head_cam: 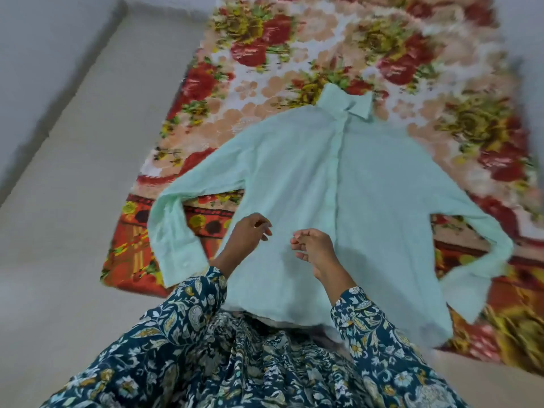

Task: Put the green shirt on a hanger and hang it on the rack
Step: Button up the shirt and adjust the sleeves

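Observation:
The pale green shirt point(368, 184) lies flat and face up on a floral blanket, collar pointing away from me, both sleeves spread out and bent back at the cuffs. My left hand point(250, 231) hovers over the lower left front of the shirt with its fingers loosely curled and nothing in them. My right hand point(312, 248) hovers just beside it, near the button placket, fingers also apart and empty. Neither hand grips the cloth. No hanger and no rack are in view.
The floral blanket point(309, 54) in red, yellow and peach covers the floor under the shirt. Bare beige floor point(73, 201) runs along the left up to a pale wall point(35, 54). My dark blue patterned dress point(235, 363) fills the bottom of the view.

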The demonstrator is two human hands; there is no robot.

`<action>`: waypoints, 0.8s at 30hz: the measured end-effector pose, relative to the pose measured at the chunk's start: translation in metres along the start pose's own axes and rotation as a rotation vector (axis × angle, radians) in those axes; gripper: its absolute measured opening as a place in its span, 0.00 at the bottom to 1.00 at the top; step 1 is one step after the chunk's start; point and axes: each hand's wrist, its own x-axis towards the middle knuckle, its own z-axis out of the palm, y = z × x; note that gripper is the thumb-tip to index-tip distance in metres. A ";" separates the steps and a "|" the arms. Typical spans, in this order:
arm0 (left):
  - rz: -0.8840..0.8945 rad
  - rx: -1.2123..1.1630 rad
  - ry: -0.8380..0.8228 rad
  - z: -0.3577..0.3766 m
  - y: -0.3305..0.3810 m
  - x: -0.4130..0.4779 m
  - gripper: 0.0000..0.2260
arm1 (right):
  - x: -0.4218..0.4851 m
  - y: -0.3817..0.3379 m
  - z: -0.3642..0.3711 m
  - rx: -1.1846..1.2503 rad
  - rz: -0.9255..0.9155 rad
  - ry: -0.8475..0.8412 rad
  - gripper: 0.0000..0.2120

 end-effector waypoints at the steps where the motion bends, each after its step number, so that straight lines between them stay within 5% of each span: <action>1: 0.020 0.032 -0.045 0.021 0.011 0.003 0.05 | -0.001 0.002 -0.026 0.039 0.007 0.038 0.10; 14: 0.029 0.159 -0.397 0.320 0.119 -0.007 0.07 | 0.004 0.068 -0.335 0.350 0.115 0.357 0.07; 24: 0.001 0.679 -0.526 0.454 0.112 0.028 0.13 | 0.047 0.108 -0.412 0.296 0.182 0.328 0.13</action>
